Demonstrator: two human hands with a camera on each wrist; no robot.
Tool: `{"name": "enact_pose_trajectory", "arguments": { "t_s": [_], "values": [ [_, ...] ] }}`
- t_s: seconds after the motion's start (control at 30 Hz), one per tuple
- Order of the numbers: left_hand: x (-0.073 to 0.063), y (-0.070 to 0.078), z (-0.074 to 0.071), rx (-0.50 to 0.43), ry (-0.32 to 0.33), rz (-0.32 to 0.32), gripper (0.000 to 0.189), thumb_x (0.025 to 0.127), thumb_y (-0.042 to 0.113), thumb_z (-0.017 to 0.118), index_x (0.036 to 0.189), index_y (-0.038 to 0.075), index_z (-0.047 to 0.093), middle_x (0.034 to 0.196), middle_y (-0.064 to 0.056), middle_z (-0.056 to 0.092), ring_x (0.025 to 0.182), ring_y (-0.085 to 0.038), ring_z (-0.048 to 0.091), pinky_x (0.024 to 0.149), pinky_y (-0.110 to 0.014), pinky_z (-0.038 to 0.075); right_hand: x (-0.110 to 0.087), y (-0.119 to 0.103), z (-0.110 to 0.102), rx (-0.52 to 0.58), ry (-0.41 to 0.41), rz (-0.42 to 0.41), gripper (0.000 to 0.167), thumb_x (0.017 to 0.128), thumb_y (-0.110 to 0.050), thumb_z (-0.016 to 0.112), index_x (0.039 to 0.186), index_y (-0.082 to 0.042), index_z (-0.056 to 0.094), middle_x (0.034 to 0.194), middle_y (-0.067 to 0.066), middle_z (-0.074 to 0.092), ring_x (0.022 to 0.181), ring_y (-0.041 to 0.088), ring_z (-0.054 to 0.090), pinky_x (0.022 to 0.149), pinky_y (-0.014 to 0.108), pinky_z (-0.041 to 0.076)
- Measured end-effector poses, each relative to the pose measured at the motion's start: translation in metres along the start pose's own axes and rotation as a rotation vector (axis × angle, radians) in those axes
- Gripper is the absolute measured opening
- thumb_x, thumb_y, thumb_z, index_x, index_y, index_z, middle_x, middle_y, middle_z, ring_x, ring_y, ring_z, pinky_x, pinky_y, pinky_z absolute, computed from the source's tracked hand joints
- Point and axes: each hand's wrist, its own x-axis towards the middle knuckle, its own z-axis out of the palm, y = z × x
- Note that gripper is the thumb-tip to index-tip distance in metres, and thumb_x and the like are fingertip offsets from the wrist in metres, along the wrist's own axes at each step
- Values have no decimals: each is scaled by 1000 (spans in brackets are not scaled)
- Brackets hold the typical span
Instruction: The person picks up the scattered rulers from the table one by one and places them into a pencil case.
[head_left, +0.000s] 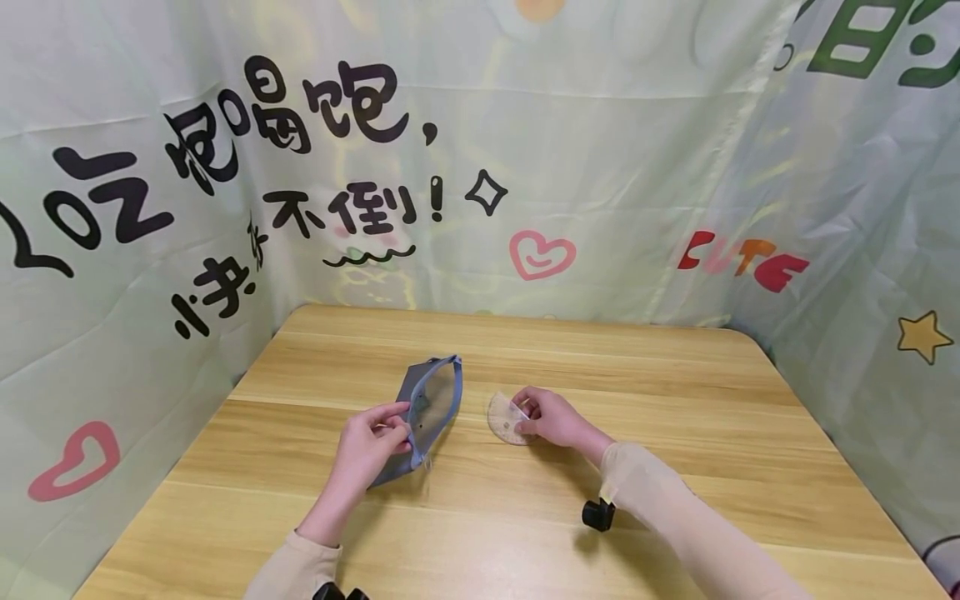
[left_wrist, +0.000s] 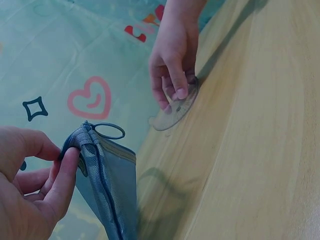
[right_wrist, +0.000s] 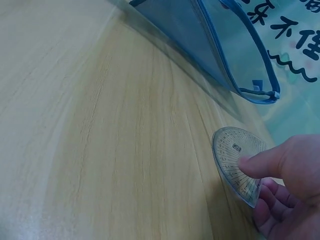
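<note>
My left hand (head_left: 372, 440) pinches the edge of a blue zippered mesh pouch (head_left: 405, 475), whose mouth gapes toward the right. In the left wrist view, the pouch's zipper pull ring (left_wrist: 109, 131) stands out at its top corner. To the right of the pouch, my right hand (head_left: 553, 417) holds a clear half-round protractor (head_left: 501, 419) by its straight side, thumb on its face. The right wrist view shows the scale marks on the protractor (right_wrist: 235, 150), with the open pouch (right_wrist: 175, 37) beyond it. A gap separates the protractor from the pouch.
Both hands work above a light wooden table (head_left: 675, 400). A printed cloth (head_left: 465, 142) with lettering, hearts and a star hangs round its back and sides. Small black wrist cameras (head_left: 597, 514) sit at the sleeves.
</note>
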Motion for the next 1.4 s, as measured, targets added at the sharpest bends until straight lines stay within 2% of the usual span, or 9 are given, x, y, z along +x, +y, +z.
{"name": "enact_pose_trajectory", "arguments": {
  "t_s": [0.33,0.87,1.13,1.4],
  "values": [
    [-2,0,1,11,-4,9,37,86,-5,63,123,-7,64,83,-7,59,68,-10,63,64,-20,62,-3,3,-1,47,1,-35,28,86,0,70,112,4,61,85,10,59,72,13,53,55,17,49],
    [-1,1,1,-1,-3,2,37,87,-6,63,123,-7,64,82,-5,58,67,-9,62,64,-20,62,-5,4,-2,63,22,2,25,90,1,64,114,3,62,90,12,63,76,12,56,59,17,50],
    [0,0,1,0,1,-4,37,86,-5,64,124,-7,64,83,-5,58,68,-10,63,65,-20,62,-5,4,-3,123,12,5,24,90,4,61,114,5,61,88,15,63,72,14,57,58,23,54],
    [-1,0,0,-7,5,-3,37,86,-5,63,123,-7,64,83,-6,58,67,-8,63,64,-20,62,-6,3,-3,178,-14,5,25,90,5,58,115,8,59,89,17,63,68,14,56,57,21,53]
  ]
}}
